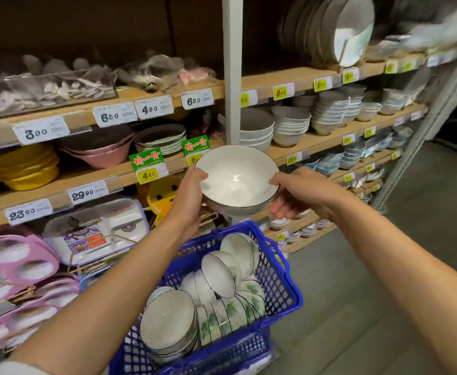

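A white bowl with a thin dark rim (237, 177) is held in the air in front of the shelves, above a blue plastic basket (284, 282). It looks like the top of a small stack of bowls. My left hand (192, 196) grips its left edge, thumb over the rim. My right hand (293, 190) grips its right edge, thumb on the rim and fingers underneath. In the basket lie several white bowls (222, 277), some stacked upright, some on edge, a few with a green leaf pattern.
Wooden shelves (303, 151) with price tags carry stacks of bowls (292, 125), plates (343, 31), yellow dishes (24, 169) and pink dishes (100, 152). Pink and white divided trays (95, 231) stand at lower left. A white post (232, 63) splits the shelving. Grey floor (384, 293) lies to the right.
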### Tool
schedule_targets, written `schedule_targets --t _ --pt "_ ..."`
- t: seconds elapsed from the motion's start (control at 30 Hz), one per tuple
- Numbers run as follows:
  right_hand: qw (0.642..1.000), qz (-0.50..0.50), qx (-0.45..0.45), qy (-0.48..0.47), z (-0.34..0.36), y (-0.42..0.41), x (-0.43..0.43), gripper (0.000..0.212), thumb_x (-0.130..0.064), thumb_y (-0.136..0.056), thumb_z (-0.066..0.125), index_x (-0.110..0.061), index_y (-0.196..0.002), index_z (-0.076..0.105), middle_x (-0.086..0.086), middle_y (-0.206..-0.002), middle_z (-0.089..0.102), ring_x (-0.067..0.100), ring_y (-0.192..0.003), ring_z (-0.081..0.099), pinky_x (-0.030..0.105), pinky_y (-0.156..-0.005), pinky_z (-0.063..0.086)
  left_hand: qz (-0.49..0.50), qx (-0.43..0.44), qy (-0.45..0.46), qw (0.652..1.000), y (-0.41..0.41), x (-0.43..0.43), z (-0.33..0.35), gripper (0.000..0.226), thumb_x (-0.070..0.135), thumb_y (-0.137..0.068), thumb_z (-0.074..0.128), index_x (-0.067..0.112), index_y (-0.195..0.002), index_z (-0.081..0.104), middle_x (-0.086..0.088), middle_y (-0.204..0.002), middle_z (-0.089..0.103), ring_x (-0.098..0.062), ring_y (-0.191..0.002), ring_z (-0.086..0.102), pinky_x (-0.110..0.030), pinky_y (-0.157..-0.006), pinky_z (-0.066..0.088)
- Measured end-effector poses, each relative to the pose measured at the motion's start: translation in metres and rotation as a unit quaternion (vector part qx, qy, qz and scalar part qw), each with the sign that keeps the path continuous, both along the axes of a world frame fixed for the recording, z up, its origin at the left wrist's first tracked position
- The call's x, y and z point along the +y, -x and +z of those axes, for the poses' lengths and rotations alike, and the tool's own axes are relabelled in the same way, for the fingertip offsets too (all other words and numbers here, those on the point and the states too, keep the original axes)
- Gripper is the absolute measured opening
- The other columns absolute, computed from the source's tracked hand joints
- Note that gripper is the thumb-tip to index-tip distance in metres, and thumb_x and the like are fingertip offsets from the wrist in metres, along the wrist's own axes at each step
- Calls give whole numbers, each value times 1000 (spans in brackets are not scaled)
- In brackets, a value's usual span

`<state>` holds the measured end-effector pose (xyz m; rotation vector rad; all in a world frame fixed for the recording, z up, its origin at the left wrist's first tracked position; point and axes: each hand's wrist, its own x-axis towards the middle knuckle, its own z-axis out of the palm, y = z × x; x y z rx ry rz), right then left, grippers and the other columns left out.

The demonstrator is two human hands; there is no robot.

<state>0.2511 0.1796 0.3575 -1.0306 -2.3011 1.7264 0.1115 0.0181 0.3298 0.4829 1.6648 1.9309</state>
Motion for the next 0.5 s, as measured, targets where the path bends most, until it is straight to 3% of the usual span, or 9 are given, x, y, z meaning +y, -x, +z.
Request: schedule_targets --t 0.13,0.23,0.37,0.5 --pt "997 -12 75 -15 11 -36 30 31 -36 -96 51 -10 -108 64 3 -82 75 24 -73 73 34 -65 61 35 6 -17 999 -42 40 30 22 23 -90 40 34 -96 58 0 -101 62 -20 -90 61 -27 -50 51" --pt "981 -18 192 32 20 -56 54 36 -30 -98 45 -27 -133 51 -3 -119 65 17 -99 66 31 -75 57 46 -21 -31 998 -74 71 50 16 23 -89 42 27 -92 58 -2 -91 64 -18 -68 65 -28 -46 53" --pt "930 -44 338 138 38 -79 86 38 -18 -95 38 -28 -126 57 2 -120 64 22 -104 61 30 -70 51 40 -55 -34 997 -111 116 67 13 25 -88 43 26 -90 55 -3 -91 64 -22 -73 61 -31 -56 53" --pt "900 -117 389 161 51 -92 118 37 -12 -91 38 -24 -116 63 2 -110 68 23 -99 63 28 -63 54 38 -62 -29 997 -128 158 84 11 27 -87 45 27 -92 55 -5 -93 64 -24 -78 61 -34 -59 54"
